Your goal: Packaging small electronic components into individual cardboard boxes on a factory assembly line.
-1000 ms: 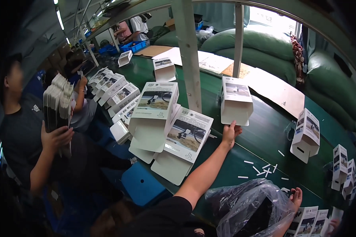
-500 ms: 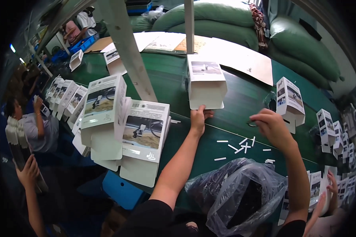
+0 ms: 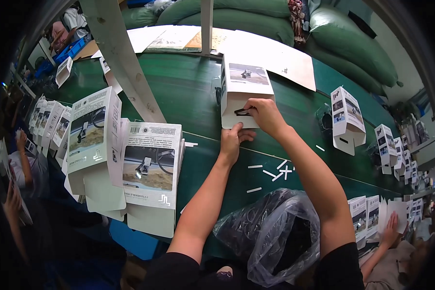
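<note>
A white printed carton stands on the green belt in front of me with its pale flap facing me. At the flap's lower edge, my left hand grips with the thumb on top and the fingers curled below. My right hand is over the flap, pinching a small dark strip-like piece against or just above its surface. Exactly what that piece is I cannot make out. Nearer to me, several short white strips lie scattered beside an open clear plastic bag with dark contents.
Stacked printed cartons stand at my left. More cartons line the belt on the right, the closest with a dark piece on its flap. A pale metal post rises at left. Co-workers' hands handle cartons on both sides.
My right hand has moved left and away from me, bringing the dark piece from over the belt to the carton's flap. My left hand stays at the flap's edge. The view has shifted right.
</note>
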The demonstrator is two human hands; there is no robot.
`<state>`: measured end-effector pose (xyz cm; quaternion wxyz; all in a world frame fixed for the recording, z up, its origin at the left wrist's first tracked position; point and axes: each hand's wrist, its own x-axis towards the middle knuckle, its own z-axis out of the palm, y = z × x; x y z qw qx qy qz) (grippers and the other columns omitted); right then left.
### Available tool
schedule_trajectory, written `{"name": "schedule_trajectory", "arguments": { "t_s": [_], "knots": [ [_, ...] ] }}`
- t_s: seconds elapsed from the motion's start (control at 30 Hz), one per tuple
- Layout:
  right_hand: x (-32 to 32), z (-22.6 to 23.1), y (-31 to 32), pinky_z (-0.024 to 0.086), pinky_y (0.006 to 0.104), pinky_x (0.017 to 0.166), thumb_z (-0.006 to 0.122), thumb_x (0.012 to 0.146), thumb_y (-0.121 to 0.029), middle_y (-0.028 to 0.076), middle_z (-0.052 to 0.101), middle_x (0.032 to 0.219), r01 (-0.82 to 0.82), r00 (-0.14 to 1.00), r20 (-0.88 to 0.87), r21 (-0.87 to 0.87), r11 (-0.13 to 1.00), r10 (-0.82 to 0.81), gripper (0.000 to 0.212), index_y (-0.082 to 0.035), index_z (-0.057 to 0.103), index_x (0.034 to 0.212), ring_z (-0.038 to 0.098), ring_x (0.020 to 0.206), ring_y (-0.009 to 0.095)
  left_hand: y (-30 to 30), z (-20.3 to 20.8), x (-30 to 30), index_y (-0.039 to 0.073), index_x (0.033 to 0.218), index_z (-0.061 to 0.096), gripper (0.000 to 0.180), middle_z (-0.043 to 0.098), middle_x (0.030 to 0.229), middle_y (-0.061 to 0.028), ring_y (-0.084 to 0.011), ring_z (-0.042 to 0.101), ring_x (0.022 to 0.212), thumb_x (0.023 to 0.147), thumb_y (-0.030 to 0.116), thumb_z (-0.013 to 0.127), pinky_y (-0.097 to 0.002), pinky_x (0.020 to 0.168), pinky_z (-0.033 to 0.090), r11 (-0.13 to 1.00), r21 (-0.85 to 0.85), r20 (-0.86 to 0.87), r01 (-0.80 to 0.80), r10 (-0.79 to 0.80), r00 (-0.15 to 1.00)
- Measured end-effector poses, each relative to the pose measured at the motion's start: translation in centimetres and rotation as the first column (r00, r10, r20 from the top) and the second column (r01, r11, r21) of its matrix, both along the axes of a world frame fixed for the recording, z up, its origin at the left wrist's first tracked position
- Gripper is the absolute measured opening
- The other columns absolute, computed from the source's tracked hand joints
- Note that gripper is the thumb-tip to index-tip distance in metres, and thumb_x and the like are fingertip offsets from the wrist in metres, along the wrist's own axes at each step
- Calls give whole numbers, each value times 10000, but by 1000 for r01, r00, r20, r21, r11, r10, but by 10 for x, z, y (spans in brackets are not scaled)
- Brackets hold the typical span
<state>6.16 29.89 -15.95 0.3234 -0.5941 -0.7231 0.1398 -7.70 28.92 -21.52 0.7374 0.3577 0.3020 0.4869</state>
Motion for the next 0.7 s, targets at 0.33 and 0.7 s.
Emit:
{"name": "schedule_trajectory", "arguments": {
  "t_s": [0.33, 0.7],
  "knots": [
    [20, 52, -93, 466, 354, 743, 516, 704, 23, 129, 557, 916, -204, 957, 218, 26, 979, 194, 204, -26, 618, 873, 539, 808, 286, 4, 6, -1, -38, 1102, 492, 279, 619, 843, -149, -216, 647, 688, 901, 155, 477, -266, 589, 523, 993, -41, -101, 113, -116, 988],
    [28, -68, -332, 452, 408, 804, 629, 726, -89, 133, 585, 1027, -468, 857, 43, -354, 810, 514, 382, -54, 574, 1102, 548, 961, 365, 9, -22, 14, 68, 977, 430, 219, 513, 838, -87, -156, 525, 663, 943, 284, 428, -266, 573, 484, 986, 71, -10, -150, 151, 989]
  ]
}}
